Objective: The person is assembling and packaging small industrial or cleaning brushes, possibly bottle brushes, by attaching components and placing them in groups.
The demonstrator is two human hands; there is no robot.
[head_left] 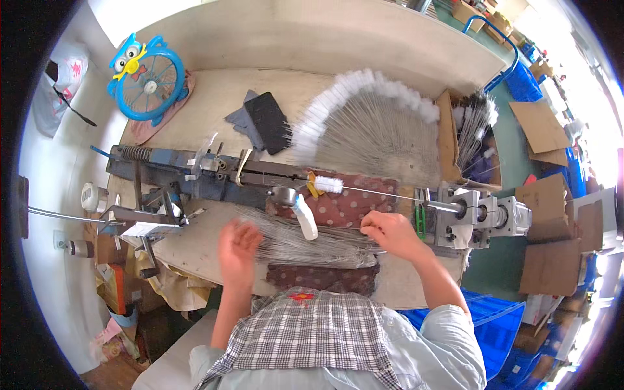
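Note:
My left hand (pixel 239 247) is raised over the left end of a pile of thin metal wires (pixel 318 246); motion smears its fingers. At the pile's right end my right hand (pixel 393 235) is closed, thumb and fingertips pinched on what looks like a thin wire. Beyond both hands, a white bottle brush (pixel 328 185) lies level in a bench machine (pixel 250 172). Its wire stem runs right to the machine's spindle (pixel 448 207). Between my hands, a white-wrapped handle (pixel 305 220) slants down from a round metal part (pixel 283 195).
Many finished white brushes (pixel 364 84) fan out at the back. A black tablet-like slab (pixel 268 122) and a blue owl-shaped fan (pixel 149 84) stand left of them. A cardboard box (pixel 448 133) of brushes sits at the right edge, with a blue crate (pixel 500 331) below.

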